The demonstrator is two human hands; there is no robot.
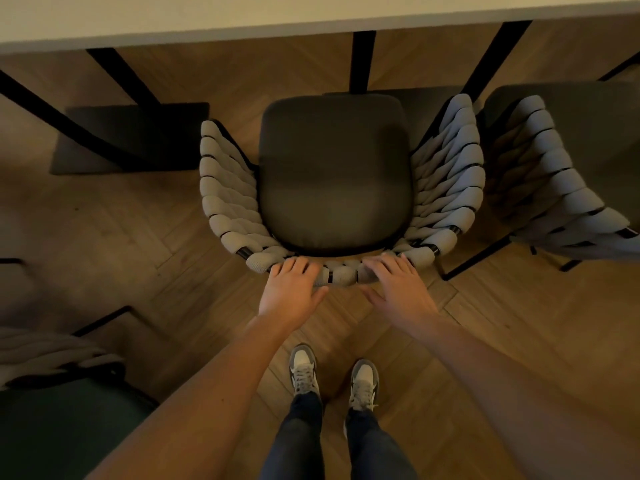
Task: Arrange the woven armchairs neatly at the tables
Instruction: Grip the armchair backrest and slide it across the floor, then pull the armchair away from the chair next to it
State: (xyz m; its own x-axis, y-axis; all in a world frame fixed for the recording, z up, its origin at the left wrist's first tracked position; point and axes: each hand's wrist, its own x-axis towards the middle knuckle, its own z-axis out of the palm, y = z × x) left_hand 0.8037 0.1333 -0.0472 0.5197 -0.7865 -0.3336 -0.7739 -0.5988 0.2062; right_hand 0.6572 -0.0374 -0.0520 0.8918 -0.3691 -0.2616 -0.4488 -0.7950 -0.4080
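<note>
A woven armchair (225,188) with thick grey rope sides and a dark seat cushion (334,174) stands right in front of me, its seat facing the light table (311,12). The front of the cushion lies just short of the table edge. My left hand (292,289) rests on the top of the curved backrest, fingers laid over the rim and thumb behind it. My right hand (398,289) lies on the rim a little to the right, fingers straight and spread.
A second woven armchair (554,168) stands close on the right, almost touching the first. A third one (52,358) with a green seat is at the lower left. Black table legs (362,60) and a dark base plate (128,136) stand on the herringbone wood floor. My feet are behind the chair.
</note>
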